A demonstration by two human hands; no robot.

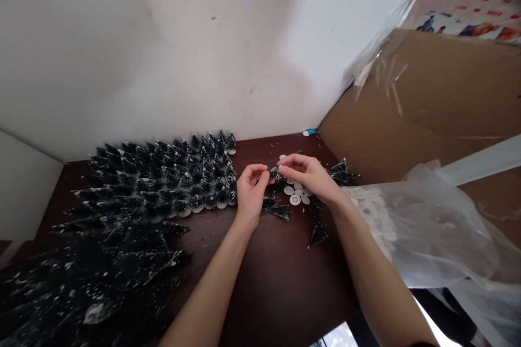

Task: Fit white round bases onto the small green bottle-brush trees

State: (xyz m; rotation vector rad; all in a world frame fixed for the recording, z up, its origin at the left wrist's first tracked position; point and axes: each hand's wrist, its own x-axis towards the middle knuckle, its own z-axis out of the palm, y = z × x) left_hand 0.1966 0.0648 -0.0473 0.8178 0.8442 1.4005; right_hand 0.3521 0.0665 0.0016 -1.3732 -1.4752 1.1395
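Note:
My left hand (250,191) and my right hand (310,174) meet over the dark wooden table (277,276), both pinching one small dark green miniature tree (275,174) dusted with white. Just below the hands lie several white round bases (295,195) and a few loose little trees (277,209). A large crowd of finished trees standing on white bases (179,184) fills the table to the left of my left hand.
A cardboard box (427,114) stands at the right, against the white wall. A clear plastic bag (411,227) holding more white bases lies by my right forearm. More loose trees (341,172) lie beside the box. A small blue item (310,132) sits in the corner.

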